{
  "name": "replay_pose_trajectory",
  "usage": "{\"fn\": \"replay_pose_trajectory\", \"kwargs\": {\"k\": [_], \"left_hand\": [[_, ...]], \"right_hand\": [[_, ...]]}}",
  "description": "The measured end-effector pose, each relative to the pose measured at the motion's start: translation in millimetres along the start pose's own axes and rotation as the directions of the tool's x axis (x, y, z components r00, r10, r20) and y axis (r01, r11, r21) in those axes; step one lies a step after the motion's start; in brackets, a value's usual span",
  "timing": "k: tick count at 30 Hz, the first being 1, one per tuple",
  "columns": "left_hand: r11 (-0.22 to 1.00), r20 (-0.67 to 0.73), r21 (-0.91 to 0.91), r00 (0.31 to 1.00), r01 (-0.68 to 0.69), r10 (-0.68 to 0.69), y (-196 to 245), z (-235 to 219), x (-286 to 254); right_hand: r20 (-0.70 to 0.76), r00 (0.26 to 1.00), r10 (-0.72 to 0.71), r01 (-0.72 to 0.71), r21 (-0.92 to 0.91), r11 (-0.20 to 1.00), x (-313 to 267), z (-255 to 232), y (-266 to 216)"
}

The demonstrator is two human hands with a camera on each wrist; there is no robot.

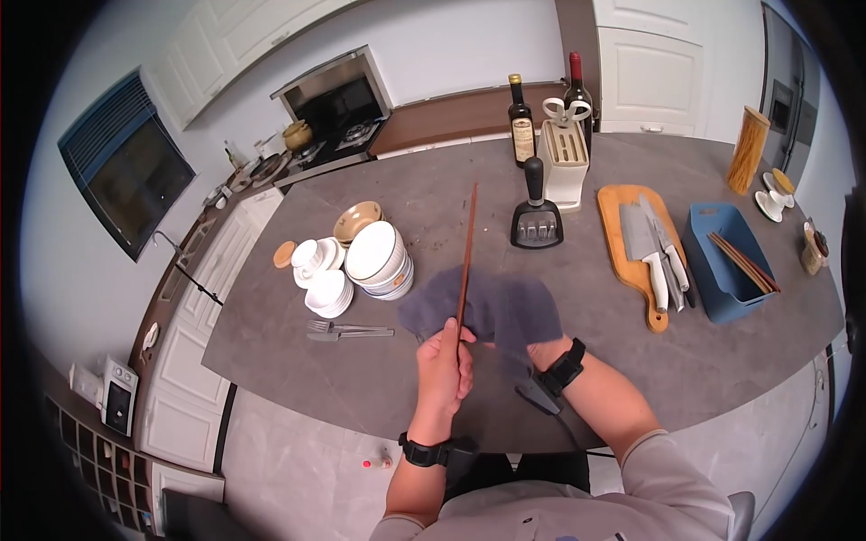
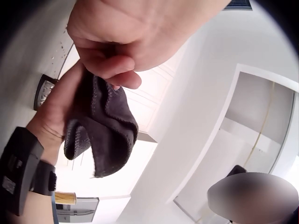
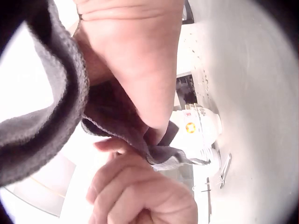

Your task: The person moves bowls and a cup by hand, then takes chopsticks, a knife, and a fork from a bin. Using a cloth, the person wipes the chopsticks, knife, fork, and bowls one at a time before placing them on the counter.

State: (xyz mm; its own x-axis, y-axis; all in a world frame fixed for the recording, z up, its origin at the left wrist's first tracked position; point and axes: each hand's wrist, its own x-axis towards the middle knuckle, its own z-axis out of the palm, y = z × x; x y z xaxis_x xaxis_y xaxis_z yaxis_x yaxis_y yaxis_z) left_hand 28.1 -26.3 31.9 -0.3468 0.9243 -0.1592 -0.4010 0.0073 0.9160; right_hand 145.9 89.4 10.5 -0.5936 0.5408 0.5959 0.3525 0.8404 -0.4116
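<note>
My left hand (image 1: 440, 368) grips a long reddish-brown chopstick (image 1: 467, 257) near its lower end, and the stick points up and away over the table. A dark purple-grey cloth (image 1: 534, 311) hangs from my right hand (image 1: 547, 351), bunched close beside the left one. In the left wrist view the cloth (image 2: 112, 135) droops in folds below the curled fingers (image 2: 114, 67) of the left hand. From the right wrist, the right thumb (image 3: 156, 133) presses into the cloth (image 3: 110, 109), partly hiding it, with the left hand (image 3: 145, 193) right against its edge.
Stacked white bowls (image 1: 374, 254), small plates (image 1: 328, 295) and cutlery (image 1: 350, 332) stand left. Beyond the hands are a black-handled sharpener (image 1: 537, 224), a knife block (image 1: 566, 158) and bottles (image 1: 521, 126). On the right, a cutting board (image 1: 619, 216) bears knives; a blue bin (image 1: 722, 302) holds chopsticks (image 1: 741, 261).
</note>
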Motion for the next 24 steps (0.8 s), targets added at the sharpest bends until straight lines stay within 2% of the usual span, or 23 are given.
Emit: {"fn": "replay_pose_trajectory", "kwargs": {"k": [1, 2, 4, 5, 6, 7, 8, 10, 11, 12, 13, 14, 16, 17, 19, 20, 22, 23, 24], "left_hand": [[1.0, -0.002, 0.002, 1.0, 0.003, -0.003, 1, -1, -4], [0.999, 0.007, 0.03, 0.999, -0.038, 0.038, 4, -1, -9], [0.995, 0.014, 0.057, 0.997, -0.077, 0.076, 7, -3, -14], [0.993, 0.026, 0.069, 0.995, -0.1, 0.099, 9, -3, -15], [0.989, 0.038, 0.08, 0.992, -0.125, 0.122, 10, -3, -15], [0.989, 0.035, 0.076, 0.992, -0.124, 0.121, 10, -2, -13], [0.992, 0.058, 0.081, 0.994, -0.097, 0.092, 9, 1, -10], [0.994, 0.082, 0.085, 0.995, -0.07, 0.064, 2, 2, -6], [0.994, 0.101, 0.088, 0.994, -0.057, 0.048, -3, 2, -4], [0.995, 0.122, 0.092, 0.992, -0.048, 0.037, -4, 2, -2], [0.992, 0.13, 0.122, 0.992, -0.018, 0.002, -2, 3, -4], [0.993, 0.134, 0.118, 0.991, -0.024, 0.008, -7, 0, -1], [0.986, 0.091, 0.164, 0.996, -0.015, 0.0, -16, -5, 6], [0.987, 0.091, 0.161, 0.996, -0.017, 0.003, -17, -7, 5], [0.999, 0.139, 0.041, 0.99, 0.008, -0.013, -11, -9, -3], [0.999, 0.139, 0.042, 0.99, 0.005, -0.011, -16, -14, -2], [1.0, 0.206, -0.011, 0.979, 0.004, -0.001, -22, -22, 2], [1.0, 0.211, -0.007, 0.978, 0.0, 0.001, -23, -22, -1], [0.997, 0.219, 0.082, 0.976, -0.008, -0.01, -15, -13, -12]], "right_hand": [[-0.148, 0.989, -0.017, 0.025, 0.05, 0.998, 3, 3, 4], [-0.147, 0.989, -0.015, 0.023, 0.052, 0.998, 5, -1, 8], [-0.083, 0.996, 0.035, -0.015, 0.237, 0.971, 19, -32, -3], [-0.079, 0.996, 0.036, -0.016, 0.239, 0.971, 21, -44, -12], [-0.003, 1.0, -0.008, 0.008, 0.188, 0.982, 22, -54, -21], [0.076, 0.996, -0.048, 0.037, 0.138, 0.99, 23, -59, -25], [0.079, 0.996, -0.048, 0.037, 0.138, 0.99, 22, -56, -22], [-0.031, 0.935, -0.354, 0.355, 0.155, 0.922, 17, -41, -7], [-0.03, 0.934, -0.356, 0.356, 0.152, 0.922, 11, -30, 4], [0.227, 0.972, -0.064, -0.118, 0.703, 0.702, 2, -17, 16], [0.577, 0.817, 0.019, -0.575, 0.811, 0.106, 0, -13, 19], [0.575, 0.818, 0.019, -0.573, 0.812, 0.113, 0, -14, 20], [0.65, 0.758, 0.06, -0.634, 0.754, -0.17, 1, -23, 12], [0.651, 0.757, 0.058, -0.635, 0.754, -0.167, 1, -24, 5], [0.638, 0.737, 0.226, -0.514, 0.745, -0.426, 5, -21, -11], [0.637, 0.738, 0.223, -0.514, 0.745, -0.425, 7, -18, -10], [0.542, 0.836, 0.086, -0.478, 0.796, -0.371, 12, -8, -3], [0.536, 0.84, 0.087, -0.472, 0.8, -0.37, 12, -4, 1], [0.517, 0.85, 0.101, -0.45, 0.812, -0.372, 12, 1, 6]]}}
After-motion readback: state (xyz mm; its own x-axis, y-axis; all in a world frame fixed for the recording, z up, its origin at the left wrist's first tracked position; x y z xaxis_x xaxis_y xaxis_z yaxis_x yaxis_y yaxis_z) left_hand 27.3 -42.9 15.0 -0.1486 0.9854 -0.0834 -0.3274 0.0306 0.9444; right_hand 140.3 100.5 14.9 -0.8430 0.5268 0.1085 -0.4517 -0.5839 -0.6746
